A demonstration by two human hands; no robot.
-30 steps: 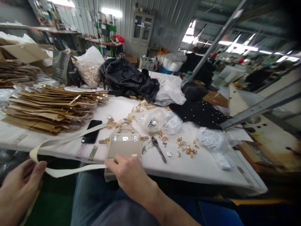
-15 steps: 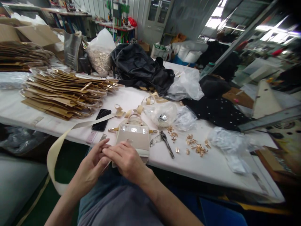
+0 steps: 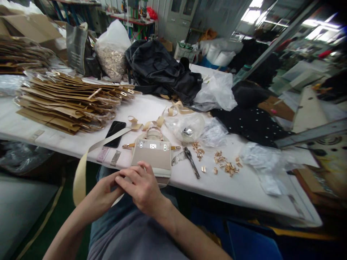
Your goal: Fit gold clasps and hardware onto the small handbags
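Small beige handbag (image 3: 151,159) at the front edge of the desk (image 3: 230,193), near end level with that edge or slightly past it. Smooth taupe top face, bright metal plates (image 3: 153,146) in a row, tan tabs pointing out at both sides, wrapped handle at the far end. Off the bag's near left corner, left hand (image 3: 105,190) and right hand (image 3: 142,186) together, grips drawn nearly closed, right partly over left; impossible to tell what lies between the hidden fingertips. Left of the bag, cream strap (image 3: 80,177) across a phone (image 3: 117,126), looping past the desk edge; farther left, brown stack (image 3: 62,104). Right of the bag, dark tool (image 3: 192,163), then gold clips (image 3: 230,169), with white surface in front.
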